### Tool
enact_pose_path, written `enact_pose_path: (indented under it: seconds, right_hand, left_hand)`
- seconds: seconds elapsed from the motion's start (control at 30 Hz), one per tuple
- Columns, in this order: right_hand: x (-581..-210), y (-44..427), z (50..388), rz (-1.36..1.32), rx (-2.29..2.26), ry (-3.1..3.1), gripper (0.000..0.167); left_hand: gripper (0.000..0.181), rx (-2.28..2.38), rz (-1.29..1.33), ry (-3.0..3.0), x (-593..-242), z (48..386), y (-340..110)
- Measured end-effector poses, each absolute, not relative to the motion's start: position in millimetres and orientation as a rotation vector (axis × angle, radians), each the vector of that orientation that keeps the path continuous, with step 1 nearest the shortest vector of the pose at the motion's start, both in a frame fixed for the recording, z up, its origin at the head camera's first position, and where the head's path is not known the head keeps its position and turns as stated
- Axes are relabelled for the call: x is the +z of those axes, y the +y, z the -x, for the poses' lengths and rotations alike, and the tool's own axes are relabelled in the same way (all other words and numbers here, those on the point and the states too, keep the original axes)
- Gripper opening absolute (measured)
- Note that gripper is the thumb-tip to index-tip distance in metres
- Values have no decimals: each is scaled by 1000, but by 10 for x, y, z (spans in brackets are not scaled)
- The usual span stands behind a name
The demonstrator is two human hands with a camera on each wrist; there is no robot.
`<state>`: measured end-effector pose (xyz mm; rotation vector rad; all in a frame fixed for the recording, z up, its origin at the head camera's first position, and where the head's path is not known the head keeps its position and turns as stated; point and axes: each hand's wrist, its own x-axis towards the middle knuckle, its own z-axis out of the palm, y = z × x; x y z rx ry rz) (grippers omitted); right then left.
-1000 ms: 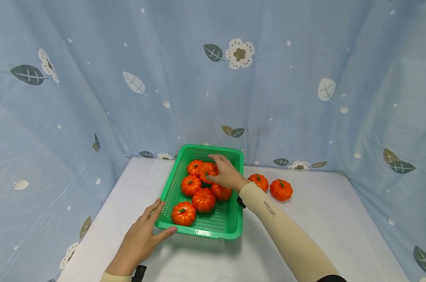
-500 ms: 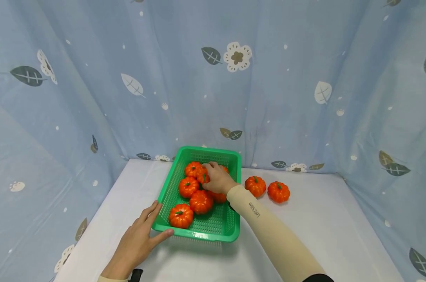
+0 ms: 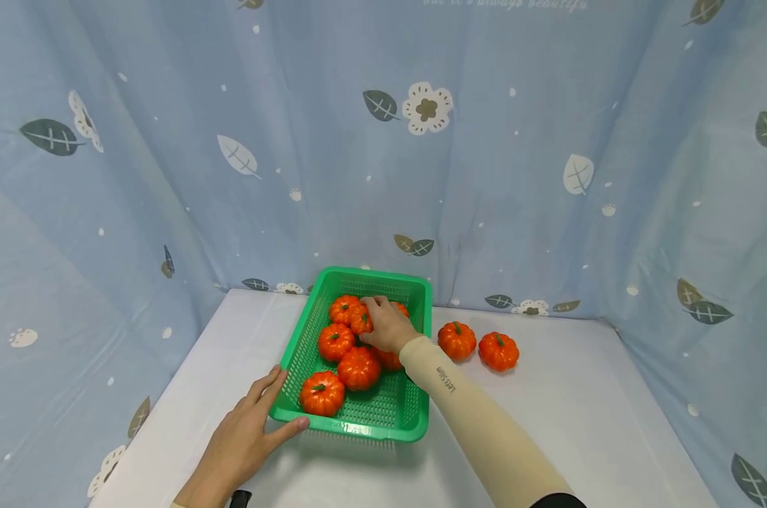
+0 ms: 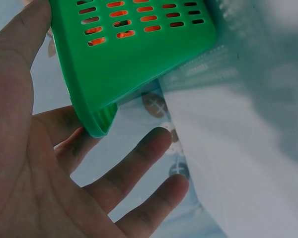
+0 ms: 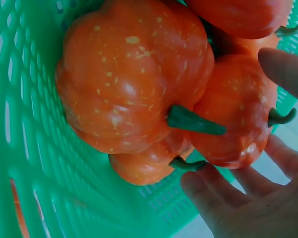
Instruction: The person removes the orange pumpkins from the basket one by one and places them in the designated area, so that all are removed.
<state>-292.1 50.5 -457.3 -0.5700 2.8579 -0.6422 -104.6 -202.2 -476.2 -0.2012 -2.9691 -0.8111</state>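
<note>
The left hand [image 3: 240, 434] lay wide, fingers spread, at the near left corner of the green basket [image 3: 351, 426], touching it. Inside, the right hand [image 3: 388, 326] had its fingers about 1 orange pumpkin [image 3: 360, 319] in the far half; whether it gripped, I could not tell. 2 more pumpkins [image 3: 499, 352] sat right of the basket on the white table [image 3: 548, 409].
</note>
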Motion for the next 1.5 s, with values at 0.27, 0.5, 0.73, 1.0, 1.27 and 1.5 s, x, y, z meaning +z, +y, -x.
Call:
enact_pose_path:
  seconds: [0.27, 0.5, 0.73, 1.0, 1.27, 1.5]
  right_hand:
    - [-4586, 493, 2893, 650, -565, 2948, 72]
    - [-4503, 532, 2857, 675, -630, 2946, 72]
    - [-4345, 640, 2801, 669, -774, 2924, 71]
    - [-4184, 835, 2756, 684, -944, 2911, 71]
    - [-4025, 1140, 2656, 612, -1089, 2933, 71]
    - [-3924, 1489, 2529, 638, -1219, 2996, 72]
  left_hand:
    - [100, -815, 196, -2995, -4752, 1056, -2028]
    - [99, -829, 209, -2975, -4751, 1058, -2024]
    - [100, -832, 201, -2983, -4763, 1054, -2013]
    - [100, -825, 183, -2989, -4767, 1071, -2016]
    - [100, -817, 187, -2989, -4768, 1074, -2014]
    - [102, -822, 175, -2992, -4758, 1080, -2007]
